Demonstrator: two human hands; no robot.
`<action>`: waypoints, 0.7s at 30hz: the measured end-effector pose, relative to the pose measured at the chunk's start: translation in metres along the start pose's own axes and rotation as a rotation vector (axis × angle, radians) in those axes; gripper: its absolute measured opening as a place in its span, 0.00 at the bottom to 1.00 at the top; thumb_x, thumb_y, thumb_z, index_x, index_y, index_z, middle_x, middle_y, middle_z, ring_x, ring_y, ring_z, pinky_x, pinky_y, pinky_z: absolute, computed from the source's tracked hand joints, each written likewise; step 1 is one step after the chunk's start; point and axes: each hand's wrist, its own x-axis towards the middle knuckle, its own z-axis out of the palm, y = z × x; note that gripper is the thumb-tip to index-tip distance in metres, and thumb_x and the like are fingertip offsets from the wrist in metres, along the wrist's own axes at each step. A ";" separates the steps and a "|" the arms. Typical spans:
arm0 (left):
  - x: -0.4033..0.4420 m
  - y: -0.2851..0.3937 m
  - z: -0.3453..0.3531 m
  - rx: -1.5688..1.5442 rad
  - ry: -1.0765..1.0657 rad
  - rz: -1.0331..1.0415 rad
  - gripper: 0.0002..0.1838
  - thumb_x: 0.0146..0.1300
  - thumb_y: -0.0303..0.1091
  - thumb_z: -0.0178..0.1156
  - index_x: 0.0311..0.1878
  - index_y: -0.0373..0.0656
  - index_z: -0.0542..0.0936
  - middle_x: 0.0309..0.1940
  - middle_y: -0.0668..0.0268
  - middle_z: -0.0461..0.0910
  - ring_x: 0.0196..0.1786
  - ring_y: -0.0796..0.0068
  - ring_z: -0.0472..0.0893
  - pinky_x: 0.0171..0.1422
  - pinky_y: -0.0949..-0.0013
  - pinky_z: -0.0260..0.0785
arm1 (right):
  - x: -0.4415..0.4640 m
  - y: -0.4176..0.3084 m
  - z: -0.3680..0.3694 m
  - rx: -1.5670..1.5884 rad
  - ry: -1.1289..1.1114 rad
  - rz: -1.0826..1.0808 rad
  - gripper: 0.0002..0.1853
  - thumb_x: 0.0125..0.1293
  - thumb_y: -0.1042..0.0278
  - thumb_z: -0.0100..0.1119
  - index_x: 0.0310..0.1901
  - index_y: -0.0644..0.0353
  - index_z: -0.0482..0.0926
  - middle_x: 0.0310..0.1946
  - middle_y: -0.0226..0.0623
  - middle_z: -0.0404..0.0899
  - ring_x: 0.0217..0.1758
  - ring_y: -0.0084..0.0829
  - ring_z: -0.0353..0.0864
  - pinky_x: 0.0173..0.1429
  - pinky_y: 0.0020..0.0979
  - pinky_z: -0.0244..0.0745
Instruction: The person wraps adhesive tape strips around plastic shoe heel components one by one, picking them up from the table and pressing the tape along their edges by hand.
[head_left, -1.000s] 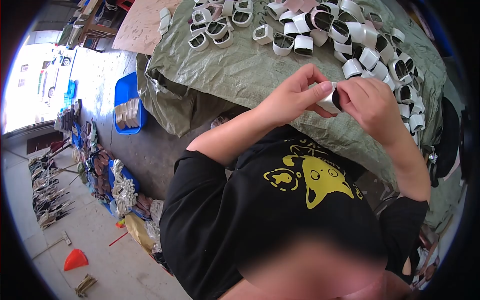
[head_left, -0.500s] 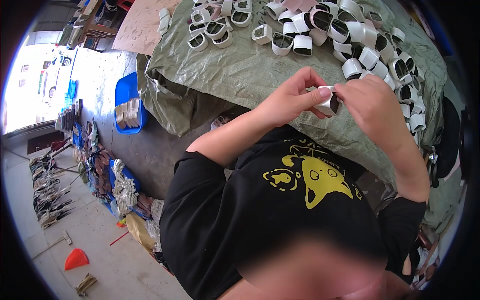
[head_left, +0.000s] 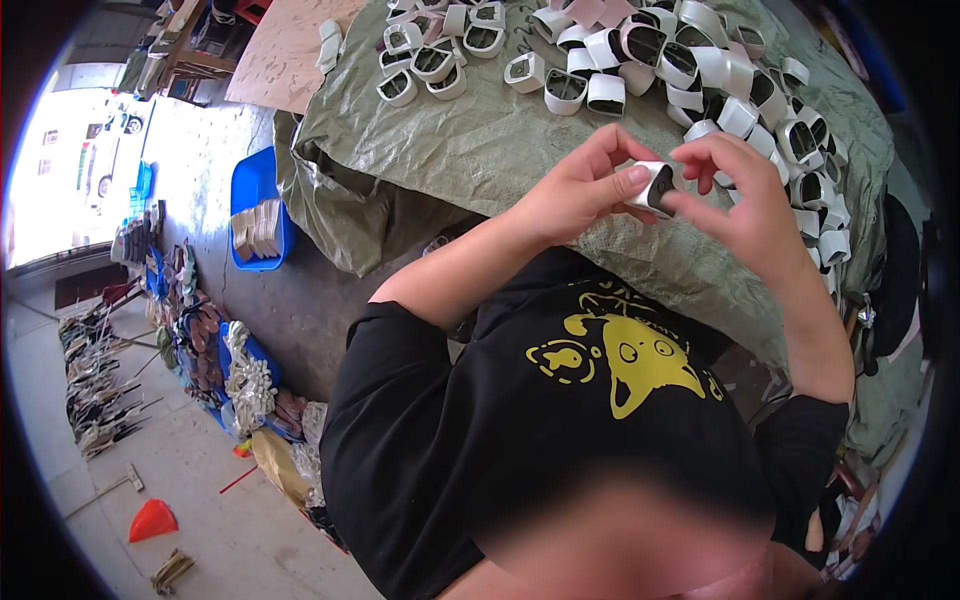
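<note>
Between the fingers and thumb of my left hand is a small white piece with a dark inside. My right hand is beside its dark end, with thumb and fingers spread apart; the thumb tip is close to the piece or touching it. Both hands are above the near edge of a table covered with a green woven sheet. Beyond them lies a heap of similar white pieces with dark insides, and a smaller group of white pieces lies further left.
A bare wooden board adjoins the sheet at the upper left. On the floor to the left are a blue bin with stacked pale pieces, piles of material, and an orange-red object.
My right hand's fingers have opened away from the white piece. My left hand still holds the piece, which has shifted slightly left and up, its dark end turned towards the right.
</note>
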 end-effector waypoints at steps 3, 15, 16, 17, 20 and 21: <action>0.000 -0.003 0.000 0.016 0.024 0.039 0.17 0.75 0.38 0.59 0.57 0.39 0.66 0.52 0.60 0.79 0.53 0.72 0.82 0.53 0.62 0.81 | -0.004 -0.007 0.004 -0.224 0.021 -0.104 0.14 0.57 0.77 0.69 0.46 0.64 0.81 0.34 0.37 0.80 0.35 0.32 0.79 0.42 0.28 0.73; 0.000 -0.006 0.001 -0.034 0.047 0.104 0.16 0.74 0.34 0.59 0.57 0.39 0.67 0.60 0.58 0.73 0.55 0.72 0.79 0.58 0.64 0.76 | -0.007 0.004 0.011 0.061 0.155 0.101 0.24 0.58 0.81 0.67 0.59 0.61 0.79 0.36 0.37 0.81 0.41 0.35 0.81 0.50 0.33 0.75; 0.001 -0.006 -0.001 0.037 0.044 0.151 0.16 0.74 0.33 0.59 0.57 0.39 0.68 0.60 0.58 0.73 0.55 0.73 0.78 0.58 0.65 0.75 | -0.007 0.010 0.014 0.252 0.198 0.149 0.24 0.58 0.81 0.67 0.58 0.62 0.79 0.37 0.37 0.81 0.42 0.36 0.81 0.51 0.34 0.76; 0.004 -0.004 -0.004 0.111 0.038 0.200 0.16 0.74 0.32 0.60 0.57 0.39 0.68 0.60 0.59 0.73 0.55 0.73 0.78 0.58 0.66 0.75 | -0.005 0.014 0.016 0.442 0.241 0.193 0.24 0.58 0.81 0.67 0.58 0.63 0.80 0.38 0.37 0.82 0.42 0.37 0.81 0.51 0.34 0.76; 0.008 -0.004 -0.014 0.188 0.046 0.233 0.16 0.73 0.31 0.60 0.57 0.39 0.68 0.61 0.59 0.73 0.54 0.75 0.78 0.58 0.68 0.73 | -0.002 0.010 0.018 0.298 0.294 0.030 0.23 0.57 0.81 0.68 0.56 0.63 0.81 0.39 0.37 0.82 0.42 0.38 0.81 0.52 0.33 0.76; 0.008 -0.004 -0.017 0.192 0.060 0.208 0.16 0.73 0.30 0.60 0.58 0.39 0.68 0.61 0.60 0.72 0.54 0.76 0.77 0.59 0.69 0.72 | -0.001 0.006 0.021 -0.031 0.301 -0.170 0.22 0.56 0.81 0.68 0.55 0.63 0.81 0.39 0.37 0.82 0.43 0.39 0.81 0.53 0.32 0.76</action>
